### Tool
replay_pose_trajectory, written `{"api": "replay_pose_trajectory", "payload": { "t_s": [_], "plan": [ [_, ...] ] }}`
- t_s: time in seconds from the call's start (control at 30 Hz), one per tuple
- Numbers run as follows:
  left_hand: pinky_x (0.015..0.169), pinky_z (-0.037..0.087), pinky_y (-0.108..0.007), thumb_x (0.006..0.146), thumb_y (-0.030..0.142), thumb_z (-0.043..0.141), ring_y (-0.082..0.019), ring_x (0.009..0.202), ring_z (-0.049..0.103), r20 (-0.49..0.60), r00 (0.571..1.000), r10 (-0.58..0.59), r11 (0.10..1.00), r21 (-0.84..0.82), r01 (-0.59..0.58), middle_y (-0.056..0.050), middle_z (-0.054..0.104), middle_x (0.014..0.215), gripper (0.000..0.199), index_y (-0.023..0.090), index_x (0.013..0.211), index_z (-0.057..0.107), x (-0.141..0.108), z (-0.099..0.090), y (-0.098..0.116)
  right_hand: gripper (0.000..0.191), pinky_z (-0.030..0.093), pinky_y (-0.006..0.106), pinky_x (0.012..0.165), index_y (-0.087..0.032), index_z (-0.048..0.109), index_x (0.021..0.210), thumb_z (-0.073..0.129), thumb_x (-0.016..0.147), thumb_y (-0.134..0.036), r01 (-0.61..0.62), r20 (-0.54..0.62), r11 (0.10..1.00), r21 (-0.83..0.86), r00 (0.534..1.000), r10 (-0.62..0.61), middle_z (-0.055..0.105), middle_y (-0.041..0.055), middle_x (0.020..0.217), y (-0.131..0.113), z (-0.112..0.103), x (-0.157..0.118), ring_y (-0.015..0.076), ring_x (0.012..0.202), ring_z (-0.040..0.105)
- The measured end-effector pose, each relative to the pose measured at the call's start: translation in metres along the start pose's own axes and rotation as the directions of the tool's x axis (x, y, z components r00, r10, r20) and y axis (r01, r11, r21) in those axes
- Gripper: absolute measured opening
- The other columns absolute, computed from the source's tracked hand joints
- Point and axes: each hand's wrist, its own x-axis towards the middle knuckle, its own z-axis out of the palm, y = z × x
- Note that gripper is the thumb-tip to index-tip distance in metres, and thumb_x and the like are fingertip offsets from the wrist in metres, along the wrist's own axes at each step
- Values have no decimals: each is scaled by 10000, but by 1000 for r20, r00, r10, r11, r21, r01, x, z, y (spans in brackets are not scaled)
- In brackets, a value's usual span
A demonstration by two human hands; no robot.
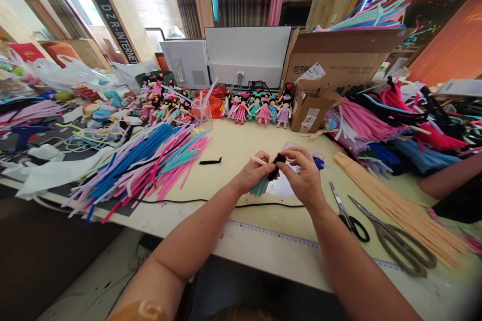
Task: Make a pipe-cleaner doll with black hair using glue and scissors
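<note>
Over the middle of the table, my left hand (pixel 253 173) is closed around a small pipe-cleaner doll (pixel 277 164) with a black fuzzy head part. Teal strands of it hang below my fingers and a pale arm-like piece sticks out to the left. From the other side my right hand (pixel 304 174) pinches the black part with thumb and fingers. My fingers hide much of the doll. A short black pipe cleaner (pixel 211 161) lies to the left on the table. Beneath my hands a pale shiny sheet partly shows.
Scissors with black handles (pixel 348 218) and larger grey-handled scissors (pixel 395 235) lie at right beside beige pipe cleaners (pixel 395 205). Coloured pipe cleaners (pixel 146 160) are heaped left. Finished dolls (pixel 259 108) stand behind, near a small carton (pixel 311 110). A black cable (pixel 263 205) crosses in front.
</note>
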Motion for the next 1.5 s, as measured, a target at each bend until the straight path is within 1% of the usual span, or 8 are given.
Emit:
{"api": "replay_pose_trajectory", "payload": {
  "t_s": [0.13, 0.27, 0.37, 0.53, 0.73, 0.9, 1.23, 1.5],
  "plan": [
    [671, 456, -291, 772, 411, 690, -140, 677, 610, 16, 1000, -15, 999, -46, 16, -2, 624, 706, 344, 183, 843, 443, 0, -4, 0, 192, 515, 354, 740, -252, 656, 1003, 644, 814, -287, -10, 19, 998, 55, 1000, 9, 603, 70, 1079, 1, 0, 1, 216, 983, 571],
    [644, 453, -288, 782, 456, 656, -148, 663, 610, -15, 999, -43, 992, -120, 40, -21, 640, 742, 350, 190, 902, 462, -2, -7, 7, 302, 512, 355, 778, -268, 618, 1149, 608, 851, -310, -58, -54, 986, 154, 996, 67, 598, 66, 1113, 2, -2, 2, 193, 958, 587],
    [648, 459, -305, 750, 509, 663, -152, 651, 602, -27, 998, -64, 989, -137, 60, -15, 616, 738, 405, 194, 935, 488, -3, -9, 12, 195, 499, 344, 753, -244, 669, 1029, 575, 871, -309, -80, -97, 985, 155, 991, 96, 623, 59, 1009, 0, -3, 3, 188, 904, 594],
    [683, 476, -331, 737, 555, 649, -167, 696, 603, -54, 994, -96, 987, -133, 88, -2, 565, 718, 443, 211, 970, 495, -4, -12, 10, 145, 464, 323, 666, -223, 703, 869, 574, 869, -290, -87, -63, 987, 136, 993, 96, 623, 40, 823, -8, -1, 3, 182, 796, 577],
    [712, 489, -362, 724, 613, 624, -211, 817, 621, -110, 987, -118, 993, -2, 118, -40, 601, 803, 494, 219, 990, 490, -3, -16, 5, 136, 424, 405, 831, -236, 718, 798, 603, 860, -271, 25, -130, 999, -27, 991, -28, 641, 47, 838, -14, 0, 2, 213, 865, 569],
    [716, 491, -359, 742, 581, 621, -217, 837, 627, -123, 988, -97, 995, 25, 100, -39, 617, 835, 467, 225, 1018, 500, -1, -16, 1, 191, 400, 402, 796, -232, 720, 730, 592, 870, -254, 70, -73, 990, -121, 994, -79, 636, 46, 800, -17, 2, 1, 203, 798, 554],
    [760, 481, -327, 742, 492, 651, -195, 887, 603, -173, 982, -72, 993, 82, 87, -17, 605, 856, 352, 223, 926, 519, 0, -12, 2, 185, 398, 404, 771, -230, 711, 742, 581, 869, -268, -1, -40, 991, -137, 999, -4, 645, 50, 781, -12, 9, -2, 214, 788, 528],
    [783, 437, -255, 776, 420, 675, -124, 820, 539, -182, 983, 32, 990, 141, -7, 27, 553, 835, 301, 226, 920, 494, 0, -10, 0, 159, 432, 349, 736, -223, 686, 678, 655, 812, -304, -149, -8, 988, 30, 989, 150, 624, 19, 709, -8, 14, -1, 177, 738, 566]
  ]
}}
